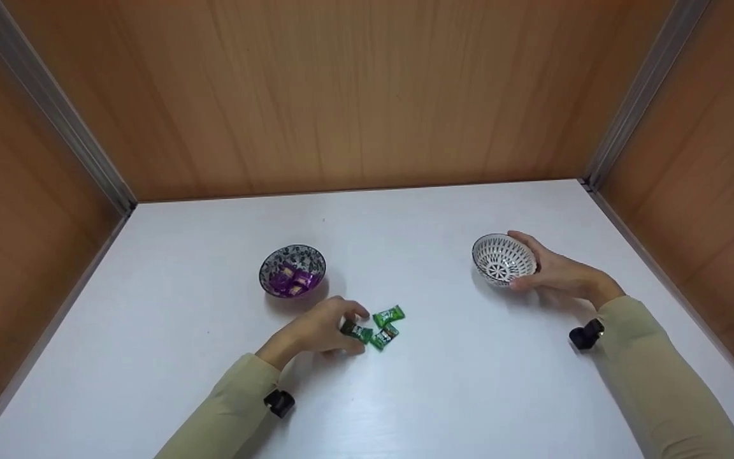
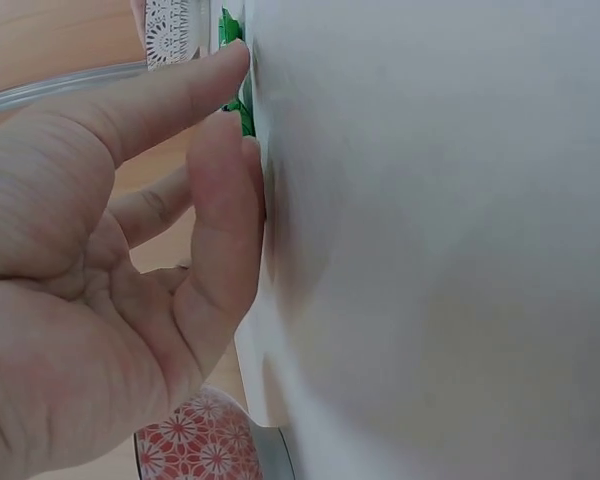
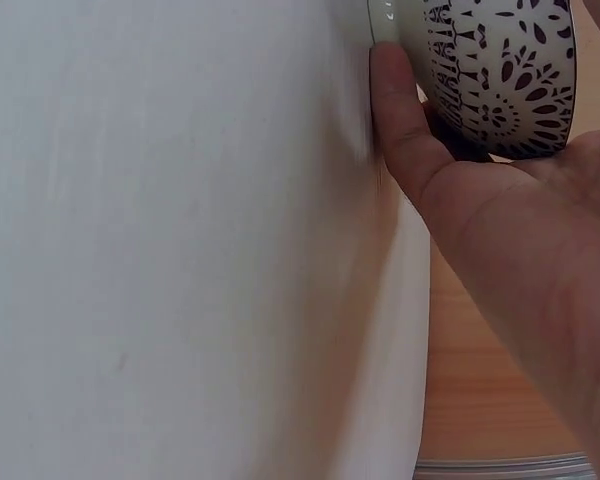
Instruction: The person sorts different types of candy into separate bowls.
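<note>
Head view shows us a left hand (image 1: 322, 331) pinching one of three green candies (image 1: 380, 327) on the white table (image 1: 456, 382); purple candies (image 1: 292, 278) already fill the dark bowl (image 1: 292, 270). Our right hand (image 1: 555, 271) curls around the tilted white bowl (image 1: 503, 258), empty, so we judge the greens remain unsorted. Left wrist view: fingers (image 2: 225, 190) press the table near green wrappers (image 2: 230, 30). Right wrist view: the thumb (image 3: 400, 115) and palm cup the patterned bowl (image 3: 500, 70).
</note>
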Demonstrator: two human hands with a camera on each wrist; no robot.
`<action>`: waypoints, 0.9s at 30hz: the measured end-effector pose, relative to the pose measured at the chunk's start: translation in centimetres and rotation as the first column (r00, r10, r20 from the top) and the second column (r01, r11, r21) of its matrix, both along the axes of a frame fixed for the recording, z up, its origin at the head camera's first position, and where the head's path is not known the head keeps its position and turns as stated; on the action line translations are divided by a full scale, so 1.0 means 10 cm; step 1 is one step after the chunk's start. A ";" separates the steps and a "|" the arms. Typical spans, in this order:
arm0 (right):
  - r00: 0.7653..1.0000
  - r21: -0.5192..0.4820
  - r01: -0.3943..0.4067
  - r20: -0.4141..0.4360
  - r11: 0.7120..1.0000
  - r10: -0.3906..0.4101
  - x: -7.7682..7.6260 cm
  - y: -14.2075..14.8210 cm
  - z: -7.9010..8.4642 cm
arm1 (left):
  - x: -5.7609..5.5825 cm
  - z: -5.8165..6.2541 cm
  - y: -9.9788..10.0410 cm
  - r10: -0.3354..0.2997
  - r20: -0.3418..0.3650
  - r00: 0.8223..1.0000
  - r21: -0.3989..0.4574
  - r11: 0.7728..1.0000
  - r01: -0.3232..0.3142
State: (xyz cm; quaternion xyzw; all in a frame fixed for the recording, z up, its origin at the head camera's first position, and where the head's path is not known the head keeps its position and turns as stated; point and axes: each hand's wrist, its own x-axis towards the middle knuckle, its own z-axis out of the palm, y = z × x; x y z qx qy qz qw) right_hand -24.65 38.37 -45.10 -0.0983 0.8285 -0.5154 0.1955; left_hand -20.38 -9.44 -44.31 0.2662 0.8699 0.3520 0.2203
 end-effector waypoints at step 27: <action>1.000 -0.084 -0.010 0.012 0.996 0.011 -0.01 -0.06 -0.07 | 0.01 0.04 -0.01 0.011 0.088 0.996 0.030 0.999 -0.013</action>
